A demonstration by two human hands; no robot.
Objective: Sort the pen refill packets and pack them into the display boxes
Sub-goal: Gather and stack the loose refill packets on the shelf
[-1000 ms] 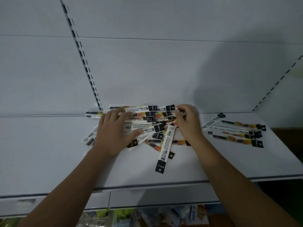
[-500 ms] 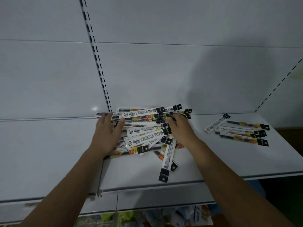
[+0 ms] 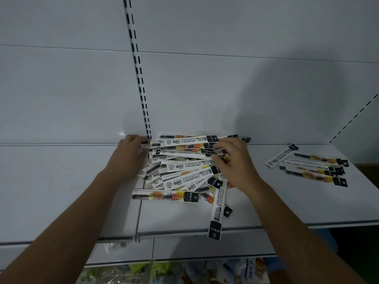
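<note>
Packet pile [image 3: 184,171] mid-shelf [image 3: 287,208], against back panel [image 3: 205,89], smaller packet group [image 3: 311,167] well apart right

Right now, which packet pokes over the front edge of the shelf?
The long white packet pointing toward you, below the right hand: its black end passes the front of the shelf; the rest lie fully on it.

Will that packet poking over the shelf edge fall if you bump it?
Probably. The packet looks thin, flat and likely light, so it should slide easily on the smooth shelf. Its end overhangs already, though most rests on top.
</note>
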